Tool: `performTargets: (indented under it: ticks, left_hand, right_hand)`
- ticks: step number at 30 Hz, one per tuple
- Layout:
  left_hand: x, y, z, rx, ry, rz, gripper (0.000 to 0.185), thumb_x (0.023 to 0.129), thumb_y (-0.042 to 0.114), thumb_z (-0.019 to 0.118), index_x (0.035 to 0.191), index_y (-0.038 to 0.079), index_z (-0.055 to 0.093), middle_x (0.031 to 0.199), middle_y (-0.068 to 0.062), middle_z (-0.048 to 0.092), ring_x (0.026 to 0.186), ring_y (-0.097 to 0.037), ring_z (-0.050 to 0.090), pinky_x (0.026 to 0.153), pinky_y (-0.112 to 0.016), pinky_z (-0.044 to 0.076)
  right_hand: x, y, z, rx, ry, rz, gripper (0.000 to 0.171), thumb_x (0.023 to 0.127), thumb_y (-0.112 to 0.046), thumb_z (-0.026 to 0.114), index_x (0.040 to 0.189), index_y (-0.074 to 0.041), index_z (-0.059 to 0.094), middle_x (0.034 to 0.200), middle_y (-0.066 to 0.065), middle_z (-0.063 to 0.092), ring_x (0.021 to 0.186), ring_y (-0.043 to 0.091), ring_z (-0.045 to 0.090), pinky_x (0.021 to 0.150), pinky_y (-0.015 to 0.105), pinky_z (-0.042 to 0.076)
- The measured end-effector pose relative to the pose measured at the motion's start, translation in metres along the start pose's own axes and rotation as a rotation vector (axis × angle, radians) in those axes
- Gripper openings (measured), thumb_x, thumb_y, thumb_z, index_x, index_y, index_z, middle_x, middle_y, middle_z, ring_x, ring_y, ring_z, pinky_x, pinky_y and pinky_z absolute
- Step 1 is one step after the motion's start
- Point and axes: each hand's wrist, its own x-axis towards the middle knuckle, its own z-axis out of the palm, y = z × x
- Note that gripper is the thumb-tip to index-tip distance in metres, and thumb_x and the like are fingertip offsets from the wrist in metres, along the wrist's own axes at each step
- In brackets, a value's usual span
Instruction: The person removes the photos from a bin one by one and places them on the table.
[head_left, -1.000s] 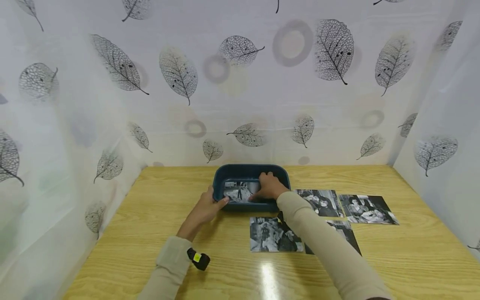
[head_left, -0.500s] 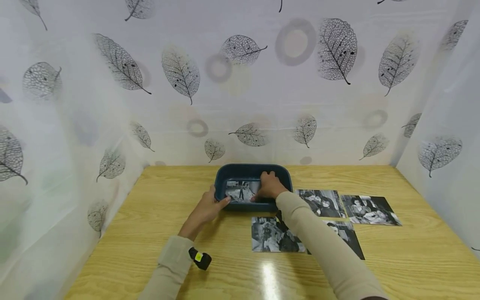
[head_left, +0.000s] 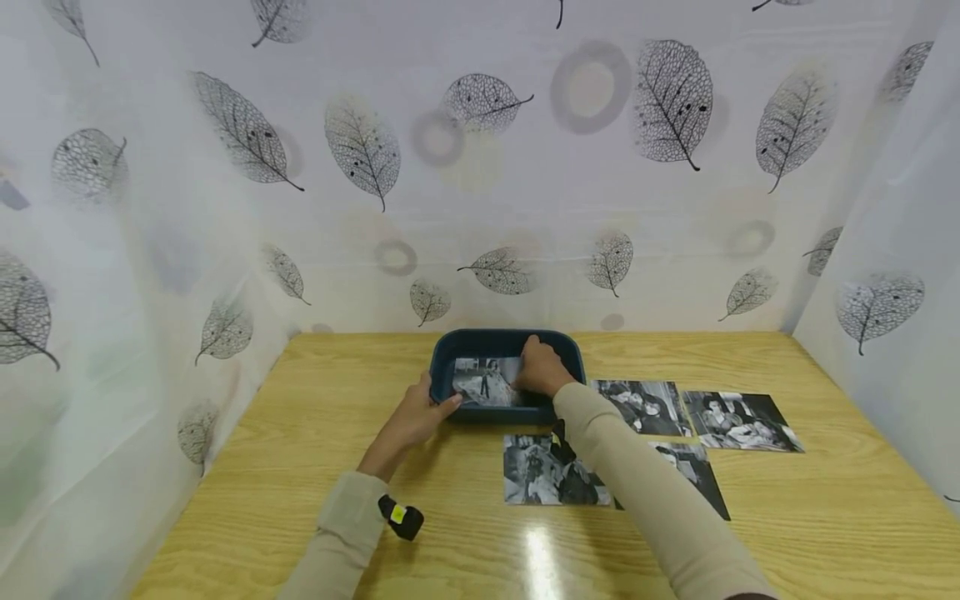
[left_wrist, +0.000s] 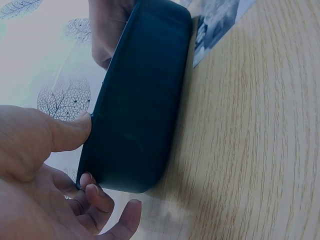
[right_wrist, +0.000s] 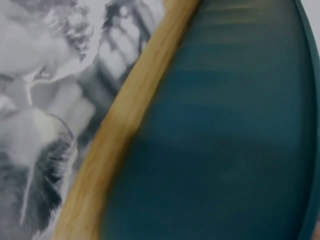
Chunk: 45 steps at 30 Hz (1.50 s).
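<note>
— The photograph (head_left: 486, 380) in the dark blue tray (head_left: 450, 346): has it moved?

— A little. A second ago it lay lower, its near edge down at the tray's near wall; now it sits further back and leans more upright, with the right hand (head_left: 540, 369) shifted toward the far rim along with it. I judge the print is being settled into the tray rather than taken out.

— Where is it exactly?

— Inside the tray, left of centre, its right edge under the right hand. The tray stands on the desk (head_left: 300, 467) near the back wall, in the middle.

— What does the print look like?

— Black and white, glossy, landscape shape, with a small dark standing figure on a pale ground. It looks thin and flexible, so I would expect it to bow if pushed against the wall.

— And the grip of each hand?

— The right hand's fingers curl over the print's right edge and pinch it, as far as the head view shows; the right wrist view gives only the tray's wall and a print on the desk. The left hand (left_wrist: 45, 165) steadies the tray, thumb pressed flat to the left end and fingers loosely bent beneath, and it has stayed put.

— Anything around it?

— Four more black-and-white prints (head_left: 648, 407) lie flat on the desk, right of and in front of the tray.
</note>
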Motion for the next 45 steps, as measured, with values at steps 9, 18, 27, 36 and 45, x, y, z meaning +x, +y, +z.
performTargets:
  ticks: [9,18,27,36,45]
  left_hand:
    - [-0.001,0.001,0.002,-0.007,0.003,-0.021,0.075,0.104,0.017,0.058,0.159,-0.004,0.013,0.159,-0.028,0.031,0.148,-0.041,0.027,0.118,-0.056,0.023]
    - [0.0,0.0,0.004,-0.039,-0.002,-0.027,0.064,0.105,0.015,0.058,0.156,-0.002,0.025,0.147,-0.025,0.047,0.137,-0.037,0.045,0.114,-0.055,0.033]
    - [0.0,-0.001,0.003,-0.021,0.002,-0.008,0.067,0.105,0.016,0.058,0.157,-0.004,0.021,0.149,-0.027,0.045,0.139,-0.039,0.043,0.113,-0.055,0.034]
    - [-0.001,0.002,0.0,-0.005,-0.006,-0.022,0.071,0.105,0.019,0.058,0.158,-0.004,0.016,0.154,-0.029,0.038,0.144,-0.041,0.035,0.116,-0.056,0.028]
    - [-0.001,0.001,0.0,-0.031,-0.029,0.017,0.071,0.105,0.015,0.056,0.158,-0.005,0.013,0.157,-0.029,0.033,0.146,-0.042,0.03,0.117,-0.056,0.026]
  right_hand:
    - [-0.005,0.014,-0.013,0.089,0.001,-0.073,0.038,0.086,0.004,0.061,0.122,0.003,0.049,0.116,0.024,0.058,0.083,0.029,0.052,0.07,0.039,0.044]
    - [-0.01,0.022,-0.032,0.262,0.042,-0.141,0.038,0.084,0.008,0.059,0.12,0.007,0.05,0.116,0.025,0.055,0.085,0.029,0.052,0.068,0.036,0.048]
    - [-0.022,0.027,-0.06,0.39,0.016,-0.141,0.036,0.091,0.007,0.064,0.123,0.009,0.047,0.101,0.022,0.058,0.078,0.024,0.057,0.069,0.038,0.054]
    - [-0.038,0.044,-0.093,0.463,0.0,-0.135,0.04,0.095,0.007,0.064,0.129,0.01,0.043,0.114,0.028,0.051,0.097,0.038,0.061,0.083,0.045,0.058]
    - [-0.066,0.071,-0.125,0.435,0.008,-0.134,0.044,0.097,0.003,0.064,0.134,0.011,0.041,0.118,0.029,0.049,0.097,0.034,0.062,0.081,0.039,0.059]
